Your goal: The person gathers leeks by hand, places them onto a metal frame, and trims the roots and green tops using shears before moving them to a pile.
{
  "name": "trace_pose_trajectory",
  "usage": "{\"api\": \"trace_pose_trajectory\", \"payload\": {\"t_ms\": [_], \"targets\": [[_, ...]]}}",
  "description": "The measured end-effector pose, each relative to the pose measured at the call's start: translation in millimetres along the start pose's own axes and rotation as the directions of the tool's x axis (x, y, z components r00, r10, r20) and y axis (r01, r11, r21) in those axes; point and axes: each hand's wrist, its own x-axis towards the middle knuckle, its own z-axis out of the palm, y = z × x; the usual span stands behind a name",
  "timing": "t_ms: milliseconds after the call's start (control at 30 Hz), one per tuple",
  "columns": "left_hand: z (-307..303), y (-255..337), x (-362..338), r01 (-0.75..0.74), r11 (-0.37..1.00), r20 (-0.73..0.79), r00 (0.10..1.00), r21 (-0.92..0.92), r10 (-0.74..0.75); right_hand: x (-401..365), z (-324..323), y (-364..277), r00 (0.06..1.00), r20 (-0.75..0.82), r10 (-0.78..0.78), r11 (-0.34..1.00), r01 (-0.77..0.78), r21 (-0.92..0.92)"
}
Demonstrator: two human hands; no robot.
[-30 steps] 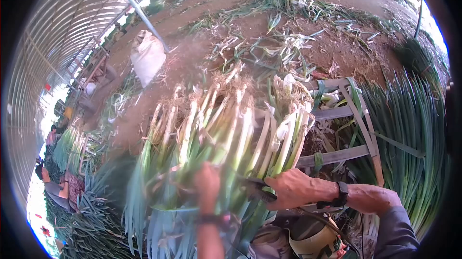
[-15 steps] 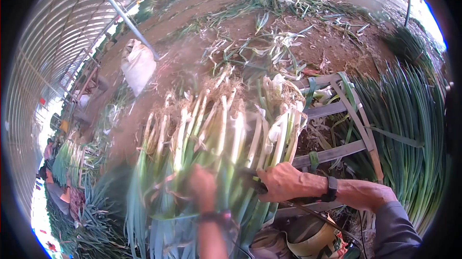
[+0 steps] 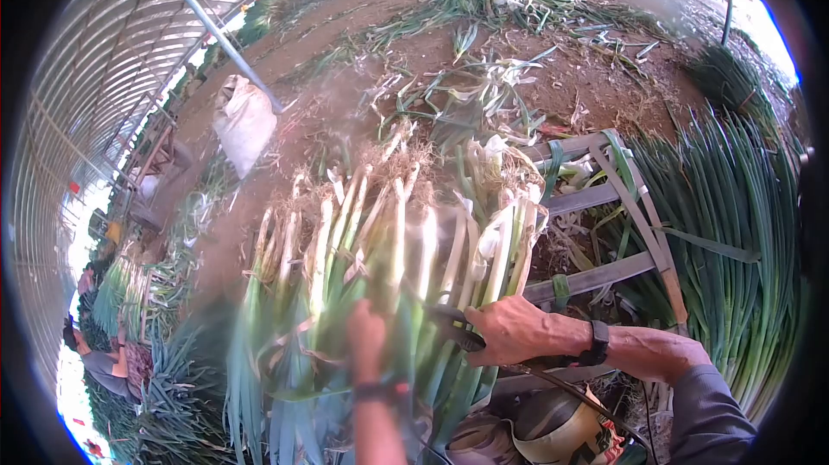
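A wide row of long green onions (image 3: pixel 399 236) lies in front of me, with white stems and shaggy roots pointing away and green leaves towards me. My left hand (image 3: pixel 366 335) is over the leaves just below the white stems. It looks blurred, so its fingers and anything in them cannot be made out. To its right, my right hand (image 3: pixel 509 327) is closed around a black hand tool (image 3: pixel 453 325) whose tip points left among the onions. A thin dark hose or cord (image 3: pixel 574 389) runs down and right from near that hand.
A slatted frame (image 3: pixel 596 275) stands right of the onions, beside a big pile of green onions (image 3: pixel 717 266). A white sack (image 3: pixel 244 124) hangs or leans by a metal pole (image 3: pixel 211 25). Loose leaves (image 3: pixel 492 3) litter the soil. Another person (image 3: pixel 108 366) is at far left.
My right hand and the tool have shifted very slightly right and down. My left hand stays over nearly the same spot, still blurred. The person at far left has changed posture.
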Motion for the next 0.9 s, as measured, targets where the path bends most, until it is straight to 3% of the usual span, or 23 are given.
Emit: {"api": "trace_pose_trajectory", "payload": {"t_ms": [67, 167, 267, 400, 467, 600, 700, 800, 900], "targets": [[1.9, -6.2, 0.3, 0.013, 1.000, 0.035, 0.999, -0.020, -0.012, 2.7, 3.1, 3.4, 0.999, 0.031, 0.032, 0.999, -0.031, -0.042], [2.6, -10.3, 1.0, 0.033, 0.999, 0.096, 0.995, -0.005, -0.032, 0.6, -0.7, -0.8, 0.995, -0.097, -0.021, 1.000, 0.021, -0.003], [-26.4, 48.2, -23.8, 0.097, 0.993, 0.018, 0.995, -0.073, -0.096, -5.0, 0.1, -0.3, 0.990, -0.126, -0.062, 0.998, 0.063, 0.004], [-19.2, 49.5, -29.1, -0.155, 0.985, -0.102, 0.984, -0.070, 0.147, -8.5, 1.9, -2.3, 0.997, -0.047, -0.061, 0.998, 0.060, -0.028], [-15.3, 55.5, -29.7, -0.154, 0.988, -0.179, 0.972, -0.007, 0.150, -4.4, 9.9, 6.4, 0.997, 0.032, -0.064, 0.998, 0.065, -0.024], [-10.8, 52.6, -24.3, -0.218, 0.966, -0.207, 0.947, 0.136, 0.243, 8.8, 14.9, 12.4, 0.998, -0.052, -0.035, 0.992, 0.029, -0.120], [-11.1, 51.0, -16.4, -0.141, 0.953, -0.040, 0.987, 0.267, 0.157, 13.9, 8.6, 14.1, 0.998, -0.052, -0.044, 0.993, 0.037, -0.116], [-5.9, 50.6, -15.6, -0.228, 0.921, -0.109, 0.955, 0.316, 0.274, 8.6, 13.8, 15.8, 0.998, -0.047, -0.047, 0.994, 0.043, -0.097], [-3.8, 55.7, -15.1, -0.210, 0.958, -0.249, 0.934, 0.193, 0.255, -5.7, 11.5, 6.9, 0.999, 0.020, -0.049, 0.997, 0.051, -0.062]]}}
